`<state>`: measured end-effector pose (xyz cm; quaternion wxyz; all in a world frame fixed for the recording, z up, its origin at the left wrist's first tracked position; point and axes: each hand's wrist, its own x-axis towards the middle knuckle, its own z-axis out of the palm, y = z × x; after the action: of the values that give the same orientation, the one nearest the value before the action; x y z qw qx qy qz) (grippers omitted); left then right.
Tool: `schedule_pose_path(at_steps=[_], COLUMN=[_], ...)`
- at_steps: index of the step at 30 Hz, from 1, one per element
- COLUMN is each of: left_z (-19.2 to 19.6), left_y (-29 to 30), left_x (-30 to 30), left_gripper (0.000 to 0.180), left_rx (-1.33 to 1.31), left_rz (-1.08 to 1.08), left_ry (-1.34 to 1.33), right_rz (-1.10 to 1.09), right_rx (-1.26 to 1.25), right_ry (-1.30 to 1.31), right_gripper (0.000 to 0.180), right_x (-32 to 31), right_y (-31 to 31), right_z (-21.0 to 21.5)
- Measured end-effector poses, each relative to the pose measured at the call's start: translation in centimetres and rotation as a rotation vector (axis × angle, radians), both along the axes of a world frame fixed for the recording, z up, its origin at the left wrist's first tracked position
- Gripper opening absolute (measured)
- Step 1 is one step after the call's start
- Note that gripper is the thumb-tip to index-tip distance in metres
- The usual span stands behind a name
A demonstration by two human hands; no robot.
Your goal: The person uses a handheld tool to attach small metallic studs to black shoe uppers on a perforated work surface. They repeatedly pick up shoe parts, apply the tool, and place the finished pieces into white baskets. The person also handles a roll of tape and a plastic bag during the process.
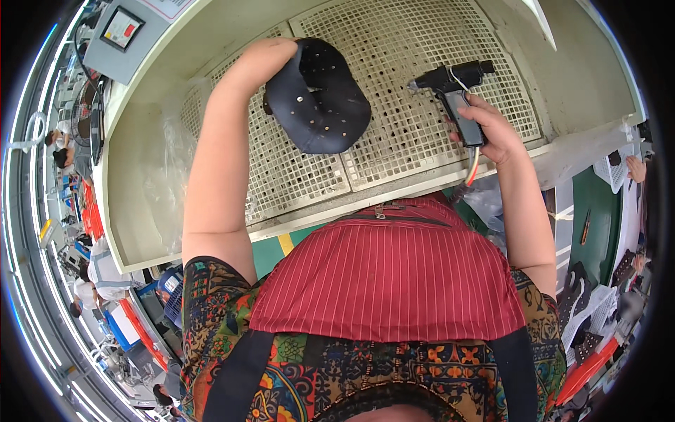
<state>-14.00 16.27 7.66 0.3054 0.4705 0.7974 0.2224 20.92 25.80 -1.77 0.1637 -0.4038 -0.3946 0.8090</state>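
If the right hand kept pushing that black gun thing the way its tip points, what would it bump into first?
Probably the dark blue cap. The right hand holds the black spray gun, its nozzle aimed leftward over the perforated tray toward the cap on the left hand. Depth is unclear.

cream booth (pixel 140 176) with perforated grid worktop (pixel 394 49); green floor (pixel 266 254); grey control box (pixel 123 42) upper left.

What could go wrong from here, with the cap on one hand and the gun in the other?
1. The left hand is inside the dark cap, so a shot from the gun, whose nozzle points toward the cap, might hit the hidden fingers.
2. The right hand holds the gun low on its handle; its cable hangs over the grid table edge and could snag.
3. The cap sits loosely over the hand and may slip off.
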Motion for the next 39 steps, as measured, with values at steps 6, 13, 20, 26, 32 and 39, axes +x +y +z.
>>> schedule_pose_path(at_steps=[6, 13, 20, 26, 32, 39], left_z=[-0.4, -0.6, -1.1, -0.3, -1.6, -2.8], left_y=[1.8, 2.9, 2.9, 3.7, 4.2, 4.1], left_x=[-0.5, -1.6, -2.2, -0.8, -0.8, -0.5], left_gripper=[0.029, 0.031, 0.026, 0.03, 0.032, 0.037], left_rx=[-0.059, -0.067, -0.118, -0.137, -0.094, -0.073], left_rz=[0.033, -0.071, -0.042, -0.07, -0.105, -0.164], left_ry=[0.033, 0.099, 0.071, 0.102, 0.133, 0.167], right_rz=[0.247, 0.311, 0.388, 0.36, 0.288, 0.399], right_rx=[0.249, 1.139, 1.29, 1.346, 1.346, 1.384], right_ry=[0.044, -0.18, -0.271, -0.324, -0.414, -0.406], right_gripper=[0.045, 0.04, 0.042, 0.041, 0.039, 0.041], right_x=[-4.3, -9.8, -9.3, -9.0, -8.4, -5.3], right_y=[-1.1, -3.1, -3.9, -3.7, -4.0, -4.3], right_z=[6.5, 8.0, 8.2, 7.8, 8.4, 8.1])
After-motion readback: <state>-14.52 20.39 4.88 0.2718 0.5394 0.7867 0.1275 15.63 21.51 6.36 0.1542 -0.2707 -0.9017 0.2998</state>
